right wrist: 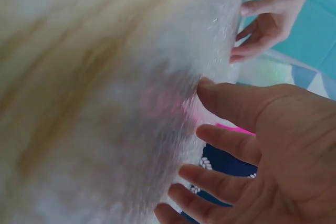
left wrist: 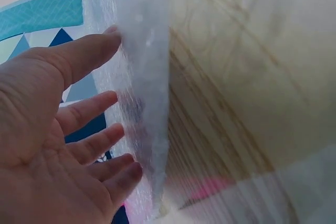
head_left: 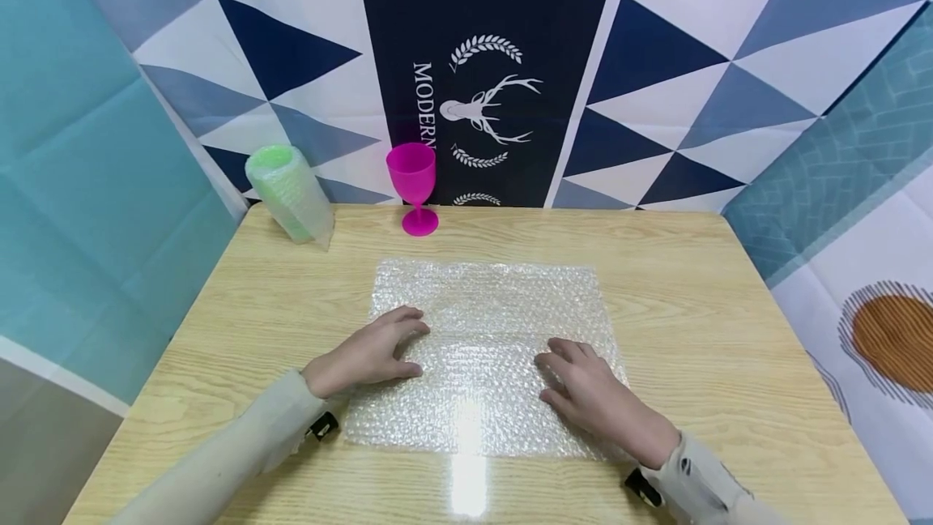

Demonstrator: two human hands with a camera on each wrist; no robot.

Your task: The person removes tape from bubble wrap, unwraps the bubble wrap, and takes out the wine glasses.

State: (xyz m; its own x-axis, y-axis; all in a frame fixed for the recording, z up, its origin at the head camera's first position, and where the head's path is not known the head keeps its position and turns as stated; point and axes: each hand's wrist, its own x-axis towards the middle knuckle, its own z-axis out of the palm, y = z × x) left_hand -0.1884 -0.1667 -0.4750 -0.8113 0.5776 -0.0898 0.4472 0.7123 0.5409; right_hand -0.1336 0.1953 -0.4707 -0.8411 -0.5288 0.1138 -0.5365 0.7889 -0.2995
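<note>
A clear sheet of bubble wrap (head_left: 481,306) lies spread flat on the wooden table, with a faint crease running across its middle. My left hand (head_left: 372,349) is over its left part, fingers spread and slightly bent, fingertips at the surface. On the right part my right hand (head_left: 594,387) has its fingertips against the sheet. In the left wrist view the thumb and fingers (left wrist: 89,72) meet the bubble wrap (left wrist: 144,77) with nothing gripped. The right wrist view likewise has relaxed fingers (right wrist: 220,184) touching the bubble wrap (right wrist: 173,129).
At the table's back edge stands a magenta goblet (head_left: 412,172). Left of it is a pale green roll (head_left: 290,189) in clear wrapping, leaning slightly. Patterned cloth (head_left: 656,104) hangs behind the wooden table (head_left: 700,306). Light glares off the tabletop near the front.
</note>
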